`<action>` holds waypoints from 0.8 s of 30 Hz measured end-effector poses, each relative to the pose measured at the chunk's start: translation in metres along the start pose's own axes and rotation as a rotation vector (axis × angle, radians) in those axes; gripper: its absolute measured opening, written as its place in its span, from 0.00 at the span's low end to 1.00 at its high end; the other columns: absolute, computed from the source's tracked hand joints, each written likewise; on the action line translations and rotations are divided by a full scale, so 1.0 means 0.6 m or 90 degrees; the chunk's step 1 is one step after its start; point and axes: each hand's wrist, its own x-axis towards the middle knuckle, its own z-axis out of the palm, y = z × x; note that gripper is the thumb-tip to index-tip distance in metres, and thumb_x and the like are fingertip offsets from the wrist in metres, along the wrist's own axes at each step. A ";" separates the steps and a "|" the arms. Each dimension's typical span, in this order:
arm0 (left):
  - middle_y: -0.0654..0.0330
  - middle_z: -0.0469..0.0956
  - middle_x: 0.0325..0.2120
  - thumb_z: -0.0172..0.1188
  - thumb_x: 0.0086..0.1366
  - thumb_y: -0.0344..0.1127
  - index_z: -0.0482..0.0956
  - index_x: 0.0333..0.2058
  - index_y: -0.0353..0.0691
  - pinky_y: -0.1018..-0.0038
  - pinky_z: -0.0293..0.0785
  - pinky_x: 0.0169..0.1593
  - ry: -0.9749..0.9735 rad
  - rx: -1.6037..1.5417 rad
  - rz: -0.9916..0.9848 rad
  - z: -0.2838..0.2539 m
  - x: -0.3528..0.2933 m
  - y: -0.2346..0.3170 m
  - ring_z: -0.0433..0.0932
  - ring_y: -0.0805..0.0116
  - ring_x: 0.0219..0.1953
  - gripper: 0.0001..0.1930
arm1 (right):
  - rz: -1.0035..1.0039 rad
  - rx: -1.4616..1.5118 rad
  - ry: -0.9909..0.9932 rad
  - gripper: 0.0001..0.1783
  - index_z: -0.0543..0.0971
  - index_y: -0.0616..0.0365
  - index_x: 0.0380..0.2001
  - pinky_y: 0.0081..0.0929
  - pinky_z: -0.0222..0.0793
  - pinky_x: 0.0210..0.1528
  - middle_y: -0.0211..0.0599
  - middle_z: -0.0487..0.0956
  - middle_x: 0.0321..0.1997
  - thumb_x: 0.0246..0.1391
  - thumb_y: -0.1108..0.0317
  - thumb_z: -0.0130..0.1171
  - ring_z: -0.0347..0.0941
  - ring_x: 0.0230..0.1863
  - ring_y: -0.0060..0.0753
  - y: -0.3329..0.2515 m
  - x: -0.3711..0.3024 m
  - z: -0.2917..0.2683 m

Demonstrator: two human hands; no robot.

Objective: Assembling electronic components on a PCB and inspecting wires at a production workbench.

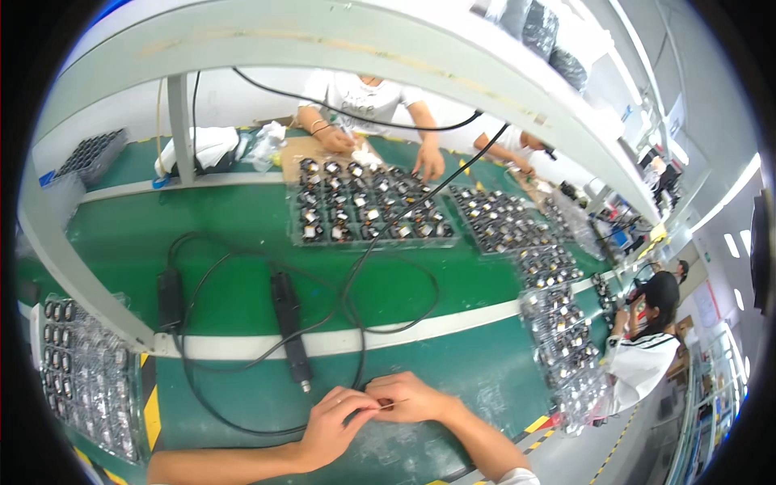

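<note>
My left hand (339,414) and my right hand (411,398) meet over the front of the green bench, fingertips together. The left thumb and fingers are pinched at the right hand's fingers. The right hand is curled around a small dark part (386,402), mostly hidden by the fingers. A thin light sliver shows by it, too small to name. Just beyond my hands lies a black electric screwdriver (289,327), its tip pointing toward me. A black cord (187,356) loops around it, with a black inline box (170,297) on the left.
Clear trays of small dark parts stand at left (90,376), far middle (372,202) and right (566,323). A pale shelf frame (89,267) crosses above the bench. Co-workers sit opposite; another person (647,356) in a black cap is at right.
</note>
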 end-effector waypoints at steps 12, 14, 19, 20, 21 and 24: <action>0.59 0.83 0.36 0.72 0.61 0.24 0.83 0.39 0.38 0.70 0.78 0.42 -0.047 -0.046 -0.086 -0.004 0.019 0.004 0.80 0.63 0.40 0.09 | 0.015 0.025 0.009 0.13 0.78 0.57 0.30 0.36 0.68 0.29 0.35 0.74 0.27 0.52 0.65 0.72 0.73 0.27 0.41 0.006 0.008 -0.003; 0.59 0.83 0.36 0.72 0.61 0.24 0.83 0.38 0.39 0.71 0.78 0.42 -0.046 -0.022 -0.065 -0.008 0.019 -0.004 0.80 0.64 0.40 0.08 | 0.005 -0.002 -0.001 0.11 0.80 0.55 0.32 0.36 0.71 0.30 0.34 0.78 0.29 0.51 0.65 0.72 0.76 0.28 0.40 0.004 0.010 -0.009; 0.60 0.85 0.36 0.74 0.59 0.25 0.87 0.40 0.40 0.71 0.81 0.43 -0.048 -0.044 -0.094 -0.006 0.004 -0.014 0.82 0.65 0.39 0.11 | 0.030 0.037 -0.003 0.16 0.76 0.59 0.28 0.37 0.64 0.29 0.36 0.70 0.24 0.52 0.62 0.73 0.68 0.25 0.43 -0.004 0.007 -0.006; 0.61 0.86 0.36 0.74 0.59 0.25 0.87 0.40 0.40 0.72 0.81 0.43 -0.037 -0.026 -0.082 -0.009 0.005 -0.016 0.83 0.65 0.39 0.11 | 0.039 0.046 -0.006 0.16 0.75 0.59 0.27 0.37 0.64 0.29 0.36 0.70 0.24 0.52 0.63 0.73 0.68 0.25 0.43 -0.006 0.011 -0.008; 0.61 0.86 0.36 0.74 0.59 0.25 0.87 0.40 0.40 0.72 0.81 0.43 -0.033 -0.020 -0.082 -0.012 0.003 -0.012 0.83 0.65 0.39 0.11 | 0.031 0.047 -0.007 0.16 0.75 0.59 0.27 0.37 0.64 0.29 0.36 0.70 0.24 0.52 0.63 0.73 0.68 0.25 0.43 -0.009 0.014 -0.007; 0.62 0.86 0.36 0.74 0.59 0.25 0.88 0.39 0.40 0.71 0.81 0.43 -0.018 -0.029 -0.096 -0.010 0.005 -0.017 0.83 0.65 0.39 0.10 | 0.032 0.036 -0.005 0.15 0.76 0.59 0.28 0.37 0.64 0.29 0.36 0.70 0.24 0.52 0.65 0.73 0.68 0.25 0.43 -0.002 0.013 -0.002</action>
